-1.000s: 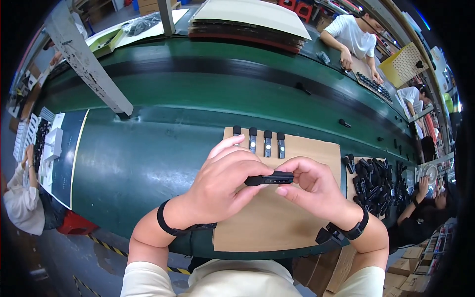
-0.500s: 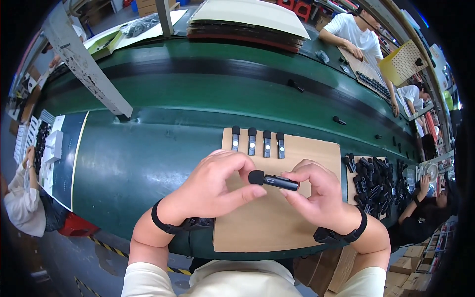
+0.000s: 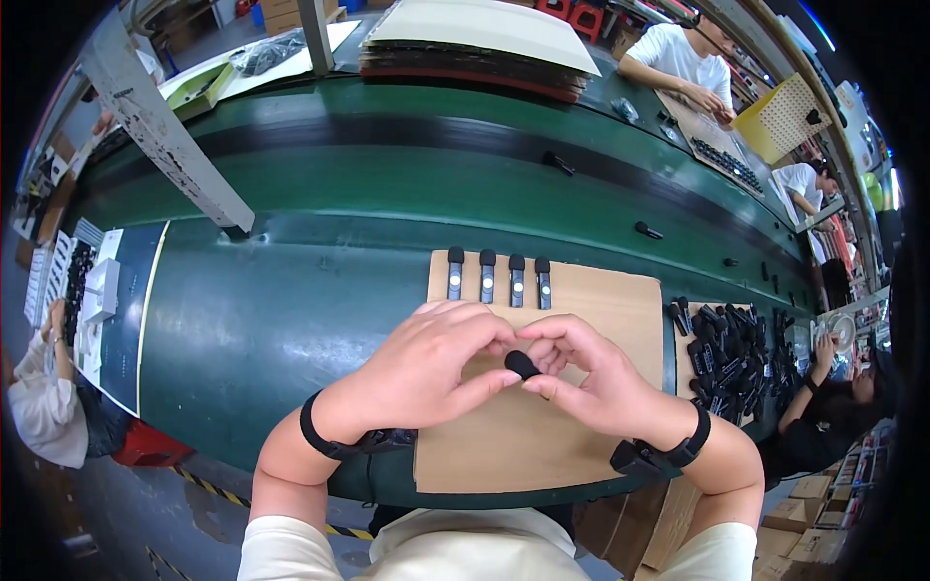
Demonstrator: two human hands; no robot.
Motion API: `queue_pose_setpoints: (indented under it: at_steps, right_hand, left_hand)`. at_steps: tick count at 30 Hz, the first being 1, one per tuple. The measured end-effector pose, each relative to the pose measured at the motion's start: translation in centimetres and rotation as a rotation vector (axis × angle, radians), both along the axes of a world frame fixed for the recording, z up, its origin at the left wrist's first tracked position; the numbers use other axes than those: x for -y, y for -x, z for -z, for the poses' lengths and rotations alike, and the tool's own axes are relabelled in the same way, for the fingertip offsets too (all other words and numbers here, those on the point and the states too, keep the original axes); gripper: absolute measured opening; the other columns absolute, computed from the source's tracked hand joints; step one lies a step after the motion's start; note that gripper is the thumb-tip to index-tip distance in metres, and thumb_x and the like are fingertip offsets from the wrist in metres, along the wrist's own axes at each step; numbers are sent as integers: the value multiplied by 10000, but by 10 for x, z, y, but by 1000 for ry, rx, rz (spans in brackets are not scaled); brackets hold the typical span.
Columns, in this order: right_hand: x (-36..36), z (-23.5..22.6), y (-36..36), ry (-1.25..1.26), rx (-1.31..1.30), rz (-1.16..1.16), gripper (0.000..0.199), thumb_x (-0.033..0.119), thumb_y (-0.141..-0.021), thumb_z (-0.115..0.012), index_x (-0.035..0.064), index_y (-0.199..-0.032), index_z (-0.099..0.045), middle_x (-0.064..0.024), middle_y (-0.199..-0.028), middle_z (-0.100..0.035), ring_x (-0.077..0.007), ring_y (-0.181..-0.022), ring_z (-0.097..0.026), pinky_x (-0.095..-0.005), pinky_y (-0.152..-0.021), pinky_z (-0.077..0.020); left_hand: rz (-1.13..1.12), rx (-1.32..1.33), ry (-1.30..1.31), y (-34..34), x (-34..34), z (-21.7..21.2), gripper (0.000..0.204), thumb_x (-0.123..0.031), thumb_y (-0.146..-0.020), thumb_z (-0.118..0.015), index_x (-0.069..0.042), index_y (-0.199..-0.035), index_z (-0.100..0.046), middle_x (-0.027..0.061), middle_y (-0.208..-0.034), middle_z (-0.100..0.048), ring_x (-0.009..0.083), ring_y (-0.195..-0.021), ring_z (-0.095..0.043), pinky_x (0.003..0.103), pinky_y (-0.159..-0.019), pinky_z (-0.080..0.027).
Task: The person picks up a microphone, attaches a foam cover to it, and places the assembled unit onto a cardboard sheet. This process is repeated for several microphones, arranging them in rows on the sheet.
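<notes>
Black foam capped the small device, which was pinched between the fingertips of the left hand and the right hand; beyond the knuckles, four finished pieces were lined up on brown cardboard.

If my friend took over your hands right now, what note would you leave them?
Left hand and right hand: both pinch one small black stick device between fingertips, held end-on above the cardboard sheet.
Done: four like devices lie side by side in a row at the sheet's far edge.
Left: the one in hand is not yet in the row. A heap of more black devices waits to the right of the sheet.
Everything sits on the green conveyor table.
</notes>
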State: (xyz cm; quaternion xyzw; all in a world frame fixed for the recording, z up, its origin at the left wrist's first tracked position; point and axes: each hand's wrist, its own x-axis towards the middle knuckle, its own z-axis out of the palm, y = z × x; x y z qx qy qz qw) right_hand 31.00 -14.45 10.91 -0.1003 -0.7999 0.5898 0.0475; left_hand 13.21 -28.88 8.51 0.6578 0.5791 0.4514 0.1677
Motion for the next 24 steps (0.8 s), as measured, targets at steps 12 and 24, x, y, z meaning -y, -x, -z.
queue_pose_setpoints:
  at_steps: [12, 24]
  right_hand:
    - [-108, 48, 16, -340, 208, 323, 226, 49, -895, -654, 6, -1105, -581, 20, -848, -569, -48, -726, -529, -208, -671, -467]
    - [-129, 52, 25, -546, 272, 299, 228, 140, -884, -677, 1, -1059, -636, 17, -808, -571, -44, -644, -471, -223, -598, -429]
  left_hand:
    - [-193, 63, -8, 34, 1, 1, 222, -125, -799, -726, -19, -960, -614, 104, -870, -622, 253, -826, -629, 353, -760, -494]
    - [-282, 151, 31, 55, 0, -1, 206, -62, -810, -710, 17, -974, -615, 86, -886, -624, 174, -811, -607, 296, -767, -503]
